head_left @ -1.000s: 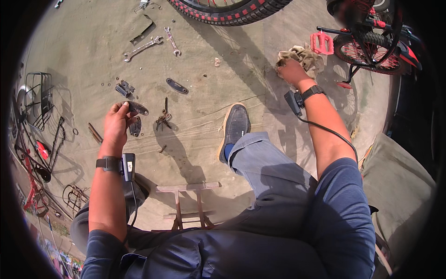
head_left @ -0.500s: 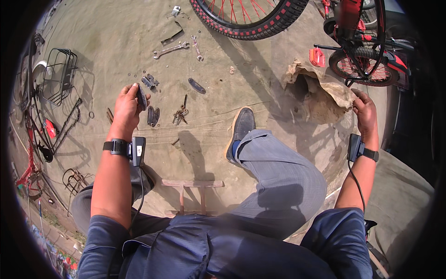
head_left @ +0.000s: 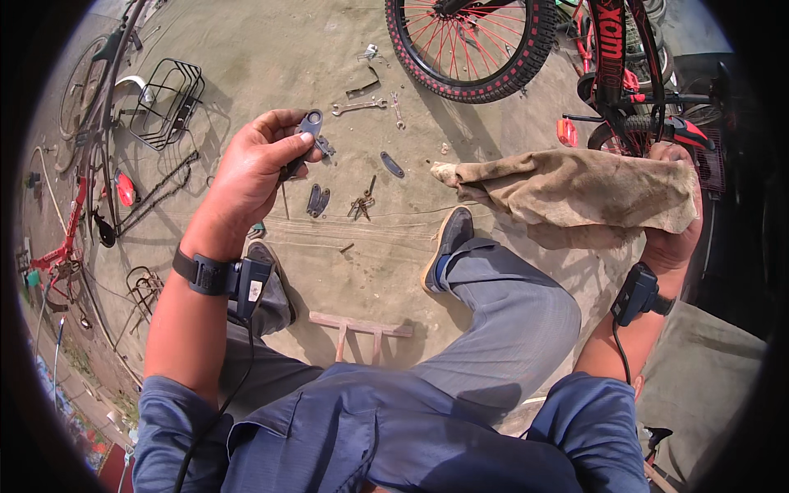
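Observation:
Between the thumb and fingers of my left hand is a dark flat link plate with a round hole at its upper end. My right hand grips a stained tan rag by its right end, and the cloth stretches leftward through the air; the fingers are partly behind it. On the ground below lie a single dark link plate, a pair of similar plates and a small heap of bolts. Another dark metal part shows just beyond my left hand.
Two spanners lie farther off. A knobbly bicycle wheel and a black-and-red frame stand at the upper right, beside a red pedal. Leftward are a black wire basket and a chain. A wooden stool sits between my legs.
My right hand has lifted the rag off the ground, and it now hangs stretched out. My left hand has come up with the link plate, turning its holed end into view. The view has shifted.

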### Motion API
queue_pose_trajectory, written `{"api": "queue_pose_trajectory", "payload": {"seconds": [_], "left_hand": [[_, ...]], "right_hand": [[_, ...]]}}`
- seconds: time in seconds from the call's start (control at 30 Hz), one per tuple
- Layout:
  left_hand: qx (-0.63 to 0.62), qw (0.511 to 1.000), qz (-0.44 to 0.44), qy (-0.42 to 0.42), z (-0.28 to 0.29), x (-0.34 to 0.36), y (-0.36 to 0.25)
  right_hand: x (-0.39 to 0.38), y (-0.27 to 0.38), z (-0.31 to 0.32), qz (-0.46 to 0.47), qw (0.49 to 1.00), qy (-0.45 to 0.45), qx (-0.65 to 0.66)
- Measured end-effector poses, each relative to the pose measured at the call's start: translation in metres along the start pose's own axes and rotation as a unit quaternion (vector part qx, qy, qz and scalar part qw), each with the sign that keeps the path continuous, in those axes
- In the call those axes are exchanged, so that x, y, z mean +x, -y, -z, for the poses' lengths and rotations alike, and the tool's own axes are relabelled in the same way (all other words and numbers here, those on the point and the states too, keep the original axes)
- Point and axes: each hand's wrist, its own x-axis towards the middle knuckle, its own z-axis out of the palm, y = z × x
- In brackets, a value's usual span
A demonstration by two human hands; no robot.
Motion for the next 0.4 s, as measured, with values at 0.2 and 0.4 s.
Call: {"api": "queue_pose_trajectory", "payload": {"seconds": [0.2, 0.4], "left_hand": [[-0.038, 0.995, -0.060, 0.066, -0.024, -0.080, -0.027], [-0.092, 0.984, -0.114, 0.105, -0.043, -0.099, -0.023]], "right_hand": [[-0.006, -0.022, -0.092, 0.010, 0.993, 0.069, 0.091], [-0.005, -0.074, -0.182, -0.056, 0.987, 0.091, 0.120]]}}
